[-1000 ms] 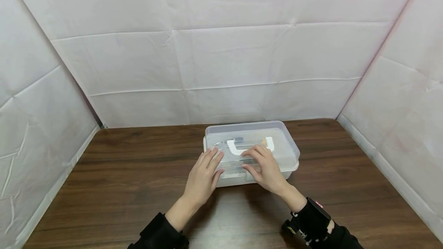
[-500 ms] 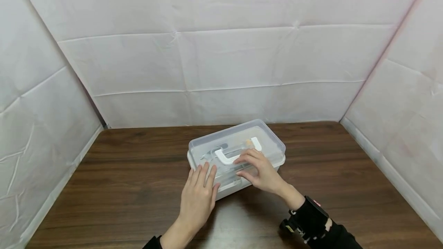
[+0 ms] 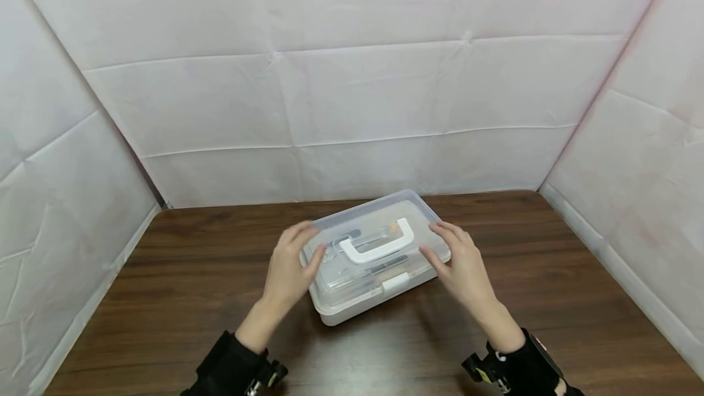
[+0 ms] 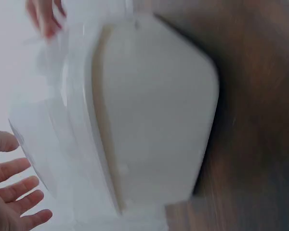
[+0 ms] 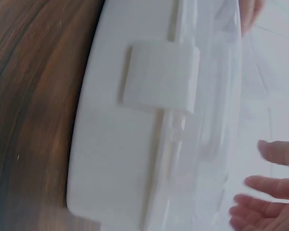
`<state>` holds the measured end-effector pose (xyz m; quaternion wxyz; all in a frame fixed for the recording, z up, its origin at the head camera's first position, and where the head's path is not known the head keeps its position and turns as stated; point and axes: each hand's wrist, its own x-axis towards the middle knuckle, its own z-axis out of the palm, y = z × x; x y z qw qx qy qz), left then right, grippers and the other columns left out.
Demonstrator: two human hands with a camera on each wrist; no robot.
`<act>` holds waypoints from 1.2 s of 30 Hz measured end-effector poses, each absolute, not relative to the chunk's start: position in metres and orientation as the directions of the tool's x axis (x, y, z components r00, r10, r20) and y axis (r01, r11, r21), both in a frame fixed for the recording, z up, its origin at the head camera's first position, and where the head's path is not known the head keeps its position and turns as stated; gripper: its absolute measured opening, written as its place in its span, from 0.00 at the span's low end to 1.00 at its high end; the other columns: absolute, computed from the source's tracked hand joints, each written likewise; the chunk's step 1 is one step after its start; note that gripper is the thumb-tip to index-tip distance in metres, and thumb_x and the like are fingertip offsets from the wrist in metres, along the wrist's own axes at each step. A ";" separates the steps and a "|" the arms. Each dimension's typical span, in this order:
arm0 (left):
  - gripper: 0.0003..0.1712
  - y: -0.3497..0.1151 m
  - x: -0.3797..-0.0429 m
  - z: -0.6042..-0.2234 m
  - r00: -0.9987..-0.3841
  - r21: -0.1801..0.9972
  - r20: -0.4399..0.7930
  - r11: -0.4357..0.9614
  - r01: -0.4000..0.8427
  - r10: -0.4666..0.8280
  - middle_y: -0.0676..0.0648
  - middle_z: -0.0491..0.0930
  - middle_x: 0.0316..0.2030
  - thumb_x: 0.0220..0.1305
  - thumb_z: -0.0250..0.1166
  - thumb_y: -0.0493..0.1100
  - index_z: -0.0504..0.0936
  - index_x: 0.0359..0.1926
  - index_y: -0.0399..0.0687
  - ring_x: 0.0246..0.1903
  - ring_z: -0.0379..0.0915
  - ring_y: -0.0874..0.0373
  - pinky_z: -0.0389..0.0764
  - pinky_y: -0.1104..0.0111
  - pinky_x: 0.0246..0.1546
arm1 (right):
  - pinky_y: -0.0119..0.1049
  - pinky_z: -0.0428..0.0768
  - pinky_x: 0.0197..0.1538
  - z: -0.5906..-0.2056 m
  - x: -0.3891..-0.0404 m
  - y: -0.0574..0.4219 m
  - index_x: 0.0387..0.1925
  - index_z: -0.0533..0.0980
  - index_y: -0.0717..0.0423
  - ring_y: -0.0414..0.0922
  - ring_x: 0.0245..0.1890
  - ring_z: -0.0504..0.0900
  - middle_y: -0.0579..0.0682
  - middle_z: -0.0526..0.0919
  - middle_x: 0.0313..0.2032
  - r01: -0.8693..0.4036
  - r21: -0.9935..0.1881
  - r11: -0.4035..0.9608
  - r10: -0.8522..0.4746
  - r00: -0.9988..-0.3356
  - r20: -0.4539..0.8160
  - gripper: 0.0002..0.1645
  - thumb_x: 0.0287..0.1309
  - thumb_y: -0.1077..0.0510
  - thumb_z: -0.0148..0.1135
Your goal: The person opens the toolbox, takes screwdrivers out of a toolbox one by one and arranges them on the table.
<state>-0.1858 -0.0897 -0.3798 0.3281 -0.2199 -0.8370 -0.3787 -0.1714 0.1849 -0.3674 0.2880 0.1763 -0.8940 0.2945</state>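
Observation:
A white storage box with a clear lid stands on the table, turned at an angle. A white handle lies folded on the lid, and a white latch sits on the front side, seen close in the right wrist view. Through the lid, several small items show, one with an orange end. My left hand is at the box's left end, fingers spread and relaxed. At the right end, my right hand has its thumb and fingers apart beside the lid's edge. Neither hand grips anything.
The box stands on a dark wooden table, near its back edge. White fabric walls rise behind the table and on both sides. A black wrist strap with a small camera is on each forearm.
The box has turned counterclockwise and shifted a little left. My left hand has moved from the front corner up to the left end; my right hand has left the front for the right end.

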 end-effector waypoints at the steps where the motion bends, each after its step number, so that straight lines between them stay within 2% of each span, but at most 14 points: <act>1: 0.15 -0.093 -0.192 -0.380 -0.720 0.536 0.687 0.599 0.595 0.101 0.40 0.75 0.45 0.51 0.65 0.36 0.79 0.41 0.35 0.47 0.69 0.48 0.69 0.58 0.46 | 0.52 0.67 0.48 -0.368 -0.169 0.186 0.48 0.72 0.68 0.59 0.50 0.68 0.65 0.71 0.49 -0.449 -0.425 0.786 -0.138 -0.798 0.586 0.26 0.48 0.60 0.65; 3: 0.16 -0.098 -0.204 -0.380 -0.769 0.613 0.634 0.556 0.562 0.079 0.38 0.73 0.48 0.52 0.64 0.35 0.78 0.43 0.35 0.49 0.68 0.46 0.69 0.55 0.46 | 0.53 0.67 0.48 -0.369 -0.163 0.186 0.50 0.70 0.69 0.61 0.52 0.66 0.67 0.68 0.52 -0.393 -0.422 0.817 -0.133 -0.840 0.526 0.28 0.48 0.58 0.64; 5: 0.15 -0.102 -0.212 -0.382 -0.813 0.685 0.579 0.502 0.528 0.066 0.39 0.75 0.47 0.53 0.63 0.36 0.79 0.44 0.36 0.46 0.70 0.47 0.71 0.56 0.41 | 0.53 0.68 0.47 -0.371 -0.157 0.185 0.51 0.70 0.70 0.62 0.53 0.65 0.68 0.66 0.54 -0.360 -0.408 0.839 -0.130 -0.861 0.491 0.30 0.48 0.57 0.65; 9: 0.13 -0.106 -0.220 -0.388 -0.873 0.794 0.487 0.395 0.462 0.042 0.42 0.78 0.43 0.54 0.63 0.37 0.81 0.42 0.38 0.42 0.72 0.53 0.73 0.59 0.35 | 0.52 0.70 0.45 -0.377 -0.151 0.181 0.51 0.68 0.73 0.63 0.53 0.65 0.70 0.64 0.54 -0.343 -0.387 0.856 -0.124 -0.862 0.491 0.32 0.48 0.58 0.65; 12: 0.13 -0.107 -0.218 -0.389 -0.888 0.830 0.459 0.343 0.439 0.024 0.42 0.78 0.43 0.55 0.63 0.38 0.81 0.42 0.38 0.45 0.72 0.54 0.72 0.58 0.42 | 0.52 0.71 0.44 -0.382 -0.151 0.178 0.52 0.66 0.76 0.64 0.53 0.65 0.71 0.62 0.55 -0.348 -0.381 0.856 -0.123 -0.855 0.504 0.32 0.50 0.58 0.63; 15: 0.13 -0.104 -0.208 -0.381 -0.879 0.833 0.478 0.315 0.455 0.007 0.39 0.78 0.43 0.55 0.62 0.36 0.80 0.42 0.33 0.47 0.72 0.49 0.70 0.54 0.45 | 0.52 0.71 0.44 -0.385 -0.152 0.175 0.53 0.64 0.77 0.64 0.53 0.65 0.71 0.61 0.56 -0.346 -0.388 0.854 -0.117 -0.855 0.505 0.32 0.53 0.57 0.60; 19: 0.13 -0.102 -0.194 -0.375 -0.844 0.794 0.537 0.339 0.505 -0.002 0.35 0.77 0.42 0.54 0.61 0.32 0.78 0.41 0.27 0.46 0.72 0.44 0.70 0.53 0.44 | 0.52 0.69 0.46 -0.387 -0.158 0.174 0.53 0.64 0.77 0.64 0.54 0.65 0.71 0.61 0.57 -0.341 -0.402 0.850 -0.106 -0.858 0.502 0.31 0.56 0.56 0.57; 25: 0.17 -0.111 -0.186 -0.401 -0.804 0.722 0.594 0.420 0.551 0.034 0.43 0.77 0.46 0.54 0.63 0.38 0.79 0.45 0.36 0.49 0.71 0.53 0.69 0.62 0.47 | 0.51 0.66 0.51 -0.387 -0.173 0.174 0.53 0.63 0.77 0.62 0.55 0.64 0.71 0.60 0.57 -0.361 -0.463 0.810 -0.101 -0.862 0.496 0.33 0.58 0.52 0.55; 31: 0.23 -0.112 -0.158 -0.406 -0.769 0.650 0.635 0.488 0.583 0.073 0.41 0.75 0.48 0.48 0.68 0.37 0.77 0.48 0.36 0.50 0.70 0.50 0.67 0.62 0.49 | 0.50 0.68 0.49 -0.383 -0.194 0.172 0.51 0.65 0.79 0.62 0.54 0.65 0.73 0.62 0.54 -0.406 -0.501 0.765 -0.110 -0.847 0.519 0.34 0.55 0.52 0.58; 34: 0.26 -0.109 -0.143 -0.407 -0.737 0.593 0.669 0.528 0.608 0.097 0.40 0.75 0.48 0.42 0.71 0.37 0.77 0.47 0.36 0.48 0.71 0.49 0.69 0.62 0.46 | 0.49 0.70 0.46 -0.380 -0.204 0.169 0.50 0.66 0.78 0.64 0.48 0.69 0.73 0.65 0.52 -0.404 -0.512 0.758 -0.102 -0.849 0.518 0.32 0.55 0.52 0.58; 36: 0.28 -0.105 -0.133 -0.408 -0.712 0.545 0.694 0.564 0.620 0.112 0.40 0.74 0.48 0.39 0.72 0.38 0.78 0.47 0.37 0.47 0.72 0.48 0.71 0.62 0.45 | 0.46 0.74 0.41 -0.379 -0.210 0.167 0.50 0.67 0.77 0.61 0.42 0.76 0.72 0.72 0.46 -0.380 -0.537 0.753 -0.084 -0.865 0.494 0.31 0.55 0.52 0.58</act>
